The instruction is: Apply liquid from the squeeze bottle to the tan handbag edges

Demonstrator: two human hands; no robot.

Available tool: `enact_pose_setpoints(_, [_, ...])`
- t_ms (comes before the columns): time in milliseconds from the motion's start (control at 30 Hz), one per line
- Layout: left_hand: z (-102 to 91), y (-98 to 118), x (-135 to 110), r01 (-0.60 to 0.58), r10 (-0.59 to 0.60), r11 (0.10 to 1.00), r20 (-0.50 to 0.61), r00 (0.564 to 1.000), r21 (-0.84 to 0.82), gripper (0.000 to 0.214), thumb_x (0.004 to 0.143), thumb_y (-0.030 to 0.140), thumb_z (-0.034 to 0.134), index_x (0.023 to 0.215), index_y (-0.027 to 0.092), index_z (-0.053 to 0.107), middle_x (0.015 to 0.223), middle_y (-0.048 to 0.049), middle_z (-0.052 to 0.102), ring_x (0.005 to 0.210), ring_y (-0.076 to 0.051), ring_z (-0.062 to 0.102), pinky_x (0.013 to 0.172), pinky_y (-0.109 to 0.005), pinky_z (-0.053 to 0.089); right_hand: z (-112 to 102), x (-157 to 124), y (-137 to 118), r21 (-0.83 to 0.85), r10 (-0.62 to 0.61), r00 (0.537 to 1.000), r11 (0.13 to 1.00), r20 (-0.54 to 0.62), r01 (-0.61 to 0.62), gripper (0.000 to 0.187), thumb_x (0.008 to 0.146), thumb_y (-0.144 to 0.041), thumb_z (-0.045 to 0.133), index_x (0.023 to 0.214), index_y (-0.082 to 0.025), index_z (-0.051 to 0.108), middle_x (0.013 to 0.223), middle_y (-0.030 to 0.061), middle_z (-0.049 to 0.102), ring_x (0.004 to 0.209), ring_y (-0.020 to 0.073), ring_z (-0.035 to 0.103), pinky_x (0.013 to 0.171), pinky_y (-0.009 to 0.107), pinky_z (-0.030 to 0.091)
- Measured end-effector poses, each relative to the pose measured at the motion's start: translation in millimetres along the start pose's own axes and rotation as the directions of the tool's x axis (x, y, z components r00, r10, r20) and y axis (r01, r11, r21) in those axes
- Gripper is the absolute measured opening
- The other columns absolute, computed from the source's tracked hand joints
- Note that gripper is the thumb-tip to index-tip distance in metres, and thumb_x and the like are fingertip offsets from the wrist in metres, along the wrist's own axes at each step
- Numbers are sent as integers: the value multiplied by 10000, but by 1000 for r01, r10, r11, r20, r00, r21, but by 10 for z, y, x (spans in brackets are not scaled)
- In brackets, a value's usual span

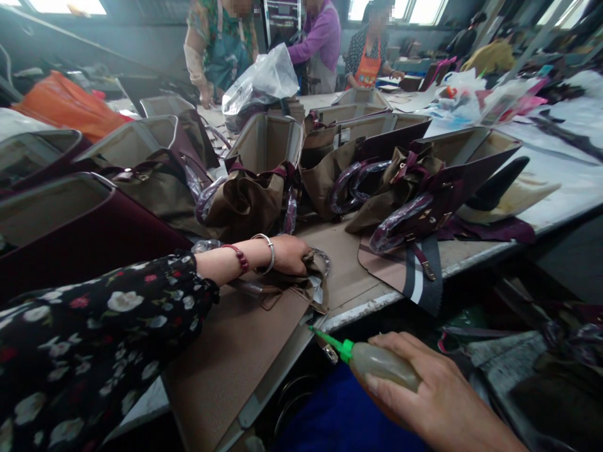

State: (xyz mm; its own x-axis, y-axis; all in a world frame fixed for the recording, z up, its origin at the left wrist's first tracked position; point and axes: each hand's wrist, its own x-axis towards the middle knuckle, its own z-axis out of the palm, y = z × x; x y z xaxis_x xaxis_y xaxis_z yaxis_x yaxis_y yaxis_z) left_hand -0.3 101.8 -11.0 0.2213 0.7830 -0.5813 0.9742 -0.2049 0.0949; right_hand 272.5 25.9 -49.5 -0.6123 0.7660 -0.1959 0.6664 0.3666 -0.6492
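My right hand (419, 376) is wrapped round a squeeze bottle (384, 367) with a green nozzle, its tip pointing left. That tip is close to the near edge of a brown handbag (240, 358) lying on its side at the table's front. My left hand (289, 254) is closed on the bag's bunched brown fabric lining (315, 285); the fingertips are partly hidden in the folds. A plastic-wrapped handle curves beside that hand. Below the nozzle hangs a small strap with a metal buckle (330, 353).
Several unfinished maroon handbags (160, 220) stand open across the table behind my hands. A clear plastic bag (264, 78) lies farther back. An orange sheet (70, 107) is at the left. People (367, 59) stand at the far side. The table's front edge (362, 311) runs diagonally.
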Motion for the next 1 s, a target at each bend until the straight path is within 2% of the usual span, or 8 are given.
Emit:
enact_pose_setpoints(100, [3,-6,7,7,-7,1000,-4,1000,3,281,778,368,571,987,206,665,929,-63,686,836,-225,610,682,-272,420,9,-7,-19,-1,39,997,999,-73,-39,217,809,-379,513,916,-245,646,865,9,657,756,160,628,659,233,500])
enact_pose_setpoints(267, [-8,-3,0,-4,4,1000,1,1000,13,274,770,357,564,973,204,665,929,-66,690,845,-229,617,680,-274,423,22,-48,-81,-1,13,995,1000,102,-13,205,798,-353,542,932,-247,655,890,2,667,787,155,636,693,217,502])
enact_pose_setpoints(433, [-13,6,-8,-4,5,1000,-10,1000,18,277,774,365,553,976,210,663,951,-66,691,867,-232,620,690,-275,431,43,-58,-62,-30,56,998,998,-3,-56,252,806,-373,518,976,-236,642,947,25,659,823,172,634,715,242,506])
enact_pose_setpoints(567, [-6,12,-6,-7,7,1000,-6,1000,24,267,775,370,558,961,211,665,936,-61,695,861,-225,624,692,-269,433,88,-70,-92,7,48,988,999,145,-50,222,808,-356,529,964,-255,650,916,11,652,810,164,632,723,244,506])
enact_pose_setpoints(633, [2,13,-4,-7,7,1000,-11,1000,27,264,779,369,557,961,211,664,938,-62,695,863,-225,624,695,-270,433,100,-69,-76,8,49,992,999,115,-50,236,801,-368,535,975,-257,651,929,13,654,832,171,632,737,251,508])
enact_pose_setpoints(767, [13,13,-3,-7,7,1000,-20,1000,31,271,778,385,560,955,208,665,945,-72,693,858,-235,626,684,-281,433,109,-67,-49,-8,83,996,996,-40,-84,289,789,-393,527,1010,-246,642,980,31,653,882,192,630,774,275,509])
enact_pose_setpoints(900, [7,7,0,-13,14,999,-24,1000,38,256,775,366,561,943,202,665,931,-73,695,859,-234,627,692,-281,432,155,-107,-118,15,58,992,998,116,-61,247,795,-357,522,962,-241,661,928,36,651,853,189,635,760,278,515])
enact_pose_setpoints(1000, [14,-1,4,-12,13,999,-26,1000,39,266,777,379,562,958,212,662,940,-67,695,867,-233,627,694,-279,433,187,-124,-107,13,70,995,997,75,-71,288,791,-369,519,1009,-236,655,967,48,649,888,200,632,785,294,514])
